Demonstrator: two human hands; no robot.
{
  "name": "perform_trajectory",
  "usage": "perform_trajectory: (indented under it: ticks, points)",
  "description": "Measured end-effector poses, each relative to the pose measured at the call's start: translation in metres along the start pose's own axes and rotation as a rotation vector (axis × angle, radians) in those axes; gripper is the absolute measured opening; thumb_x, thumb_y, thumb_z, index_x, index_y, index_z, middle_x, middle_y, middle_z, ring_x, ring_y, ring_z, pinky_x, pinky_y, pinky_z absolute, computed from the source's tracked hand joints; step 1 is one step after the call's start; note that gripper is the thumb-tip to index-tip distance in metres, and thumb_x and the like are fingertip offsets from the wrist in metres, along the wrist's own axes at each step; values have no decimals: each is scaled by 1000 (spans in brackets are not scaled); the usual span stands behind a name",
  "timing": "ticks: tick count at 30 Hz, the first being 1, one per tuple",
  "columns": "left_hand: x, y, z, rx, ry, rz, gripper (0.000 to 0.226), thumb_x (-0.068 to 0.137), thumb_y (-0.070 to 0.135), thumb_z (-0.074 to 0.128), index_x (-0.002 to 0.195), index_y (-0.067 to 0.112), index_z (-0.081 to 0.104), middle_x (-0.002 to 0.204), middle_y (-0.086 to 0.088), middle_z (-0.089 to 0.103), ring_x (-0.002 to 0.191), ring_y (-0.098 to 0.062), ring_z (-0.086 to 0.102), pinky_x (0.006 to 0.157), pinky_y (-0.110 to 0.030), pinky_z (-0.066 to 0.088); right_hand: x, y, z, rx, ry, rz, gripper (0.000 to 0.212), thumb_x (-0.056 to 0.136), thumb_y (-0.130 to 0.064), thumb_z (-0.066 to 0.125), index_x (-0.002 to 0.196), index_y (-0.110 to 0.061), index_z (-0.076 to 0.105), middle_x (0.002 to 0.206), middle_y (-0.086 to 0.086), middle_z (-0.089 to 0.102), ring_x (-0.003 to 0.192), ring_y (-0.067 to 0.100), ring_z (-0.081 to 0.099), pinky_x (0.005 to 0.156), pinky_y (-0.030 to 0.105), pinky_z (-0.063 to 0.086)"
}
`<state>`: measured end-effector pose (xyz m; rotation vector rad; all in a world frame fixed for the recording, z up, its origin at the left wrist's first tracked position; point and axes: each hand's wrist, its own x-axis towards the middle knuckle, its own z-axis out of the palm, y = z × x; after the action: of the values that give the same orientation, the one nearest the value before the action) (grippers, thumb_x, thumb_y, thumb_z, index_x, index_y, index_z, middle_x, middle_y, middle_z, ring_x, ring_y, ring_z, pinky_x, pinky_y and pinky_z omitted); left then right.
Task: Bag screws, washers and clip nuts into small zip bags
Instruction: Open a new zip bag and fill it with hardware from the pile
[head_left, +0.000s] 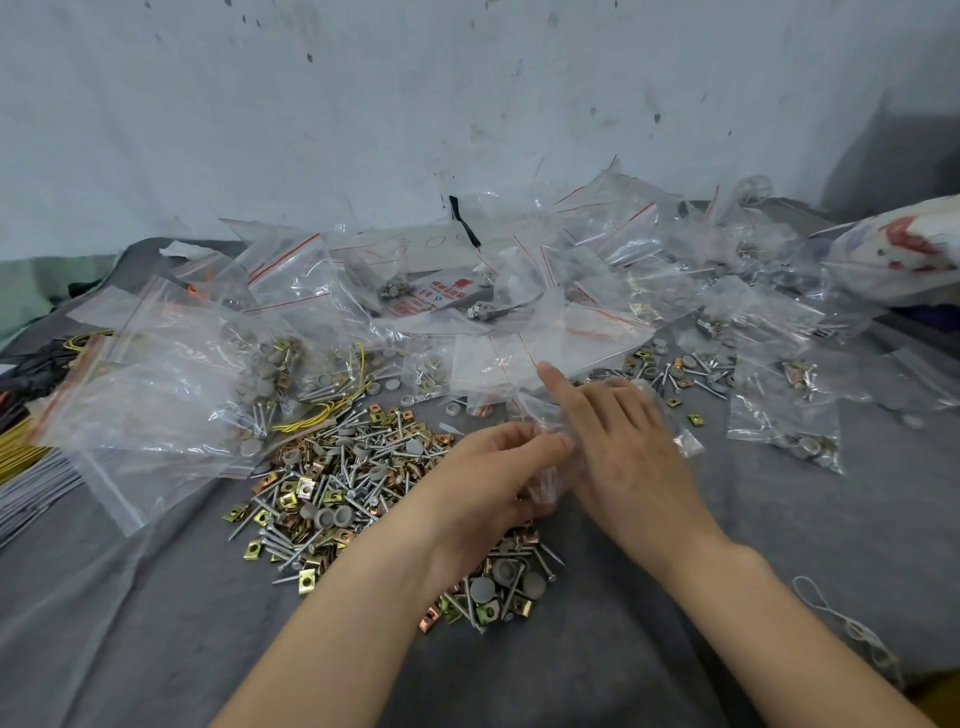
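left hand (498, 467) pinches zip bag (551, 480) | right hand (626, 441) flat on it | bag lengthwise near-far

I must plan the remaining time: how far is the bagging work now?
Done: filled zip bags lie at the right and behind. In hand: the left hand grips a small zip bag, and the right hand touches it with straight fingers; its contents are unclear. Left: a large loose pile of screws, washers and clip nuts lies on the grey cloth.
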<state>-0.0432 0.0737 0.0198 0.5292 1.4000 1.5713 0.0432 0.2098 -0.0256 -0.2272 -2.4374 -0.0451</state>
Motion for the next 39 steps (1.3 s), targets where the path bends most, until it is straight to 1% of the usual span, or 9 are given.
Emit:
perform_trajectory:
  ticks: [7,12,16,18,21,24,31,35,39]
  points:
    - [0,0,-4,433,359,342,12,89,27,70,89,16,66,90,-8,71,79,-11,63,83,-40,53,-1,6,2,-86,1,134,74,81,-4,70,150,-7,41,107,14,61,96,37,61,95,50,50]
    - [-2,0,-2,708,563,630,8,89,39,68,88,33,63,104,16,50,104,-3,51,89,-21,41,-3,13,5,-191,22,235,74,75,2,65,147,-3,47,107,19,62,90,39,61,87,51,50]
    - [-2,-2,-4,862,496,694,7,92,40,63,89,34,66,95,22,62,103,-5,50,83,-11,35,-5,17,6,-112,28,261,82,83,-21,77,153,-5,37,123,19,60,113,40,58,106,56,40]
    - [-1,-3,-5,874,425,664,8,94,33,62,97,31,69,96,22,67,105,-10,55,89,-17,41,-4,17,4,-1,-26,216,98,80,-39,77,158,-10,25,138,17,52,132,37,48,118,58,24]
    - [1,-4,-5,921,254,624,23,97,20,55,111,28,71,115,17,67,116,-6,56,103,-34,43,-2,9,-1,146,-39,67,97,83,-59,58,159,-16,16,143,8,48,141,29,41,121,61,18]
    - [1,-5,-4,995,91,573,39,91,17,42,116,24,71,140,9,55,135,-5,42,116,-30,29,0,5,-4,189,-44,11,95,84,-63,51,159,-17,15,135,2,52,133,22,47,121,59,20]
    - [1,-4,-2,728,162,548,35,99,-2,45,107,19,70,89,4,75,87,0,68,79,-12,47,1,2,-2,144,25,0,90,84,-47,63,156,-9,26,117,2,59,114,23,57,120,53,26]
    - [3,-3,0,583,196,474,23,97,6,56,102,23,70,82,-4,76,77,-10,71,72,-23,55,-1,1,-1,134,-18,-25,98,81,-55,62,157,-6,23,124,4,60,119,24,58,120,52,25]
    - [4,-1,-2,702,172,454,16,95,13,61,87,13,75,79,-7,73,69,-11,64,69,-32,52,-1,1,0,113,-49,-53,103,77,-55,63,157,-9,17,128,4,62,121,24,58,119,53,29]
